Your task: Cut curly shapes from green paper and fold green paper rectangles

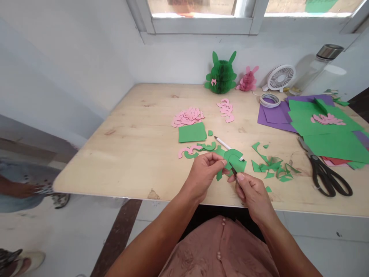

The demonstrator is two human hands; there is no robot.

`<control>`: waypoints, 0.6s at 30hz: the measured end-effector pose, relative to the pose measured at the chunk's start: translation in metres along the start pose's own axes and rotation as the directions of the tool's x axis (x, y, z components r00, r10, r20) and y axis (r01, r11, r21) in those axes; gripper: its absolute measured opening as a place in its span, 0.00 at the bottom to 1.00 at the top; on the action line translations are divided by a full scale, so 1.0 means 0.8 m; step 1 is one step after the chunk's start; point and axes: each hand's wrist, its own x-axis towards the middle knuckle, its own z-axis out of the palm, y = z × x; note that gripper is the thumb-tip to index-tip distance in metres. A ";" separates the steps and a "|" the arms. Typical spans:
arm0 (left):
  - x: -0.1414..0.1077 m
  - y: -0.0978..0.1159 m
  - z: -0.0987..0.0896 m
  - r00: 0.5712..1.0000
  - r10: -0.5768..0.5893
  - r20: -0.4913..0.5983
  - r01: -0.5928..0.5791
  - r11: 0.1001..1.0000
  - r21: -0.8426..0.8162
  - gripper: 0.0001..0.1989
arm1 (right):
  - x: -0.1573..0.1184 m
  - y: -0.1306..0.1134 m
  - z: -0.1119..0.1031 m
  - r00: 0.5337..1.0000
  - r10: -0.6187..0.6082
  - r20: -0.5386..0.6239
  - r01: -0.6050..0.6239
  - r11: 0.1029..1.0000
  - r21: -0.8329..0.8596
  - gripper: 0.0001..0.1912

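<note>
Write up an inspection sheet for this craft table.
Surface: wooden tabletop, knotted, brown mark near the front edge.
Job's things: green paper in work; pink cutouts in piles; white pen lying partly beneath the paper.
Clutter: green offcuts scattered beside black-handled scissors.
Hands: left hand pinches the paper; right hand holds a slim dark tool.
Cables: thin white one near the fan.
Surroundings: window behind; bystander's shoe at left.

The tabletop (pixel 115 154) lies open on the left, while scissors (pixel 325 171), sheets (pixel 334 146) and scraps (pixel 271 165) crowd the right.
</note>
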 end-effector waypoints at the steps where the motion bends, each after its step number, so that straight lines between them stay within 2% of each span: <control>1: 0.000 0.000 0.000 1.000 0.000 0.002 0.000 1.000 -0.001 0.09 | 0.000 0.001 0.000 1.000 -0.003 -0.003 0.003 1.000 0.001 0.26; 18: 0.001 -0.004 0.003 1.000 -0.023 -0.004 0.022 0.999 -0.034 0.08 | 0.001 0.002 0.000 1.000 0.006 -0.006 -0.006 1.000 0.026 0.25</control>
